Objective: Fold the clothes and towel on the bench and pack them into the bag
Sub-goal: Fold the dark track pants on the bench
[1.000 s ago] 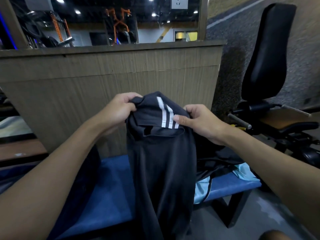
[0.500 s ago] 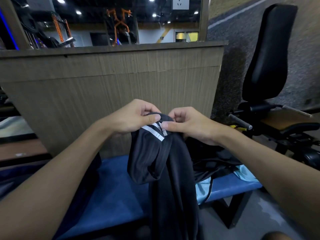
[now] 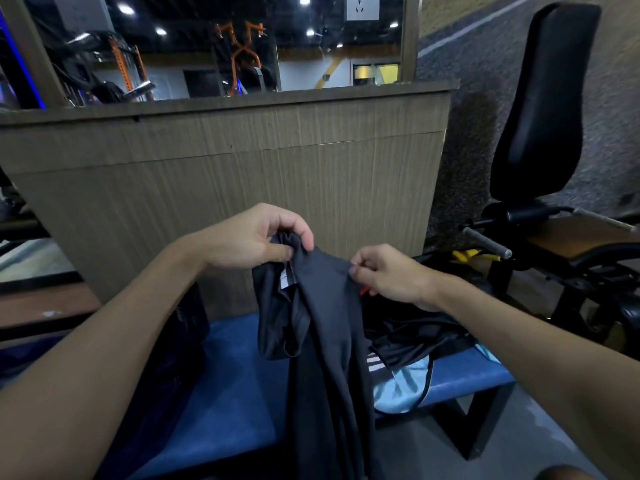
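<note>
A black garment (image 3: 325, 341) with white stripes hangs in front of me above the blue bench (image 3: 239, 403). My left hand (image 3: 256, 237) grips its bunched top edge. My right hand (image 3: 388, 271) pinches the same top edge a short way to the right. The cloth drapes down past the bench's front edge. On the bench's right end lies a pile of black clothes (image 3: 415, 334) with a light blue towel (image 3: 401, 386) under it. A dark bag (image 3: 180, 341) stands on the bench's left, mostly hidden behind my left forearm.
A wood-panelled partition (image 3: 225, 174) rises right behind the bench. A black exercise machine with a padded back (image 3: 543, 109) and metal handles stands to the right. Grey floor (image 3: 519, 445) shows below the bench's right end.
The hands, close together half a second ago, have moved apart along the garment's top edge. The white stripes have turned mostly out of sight.
</note>
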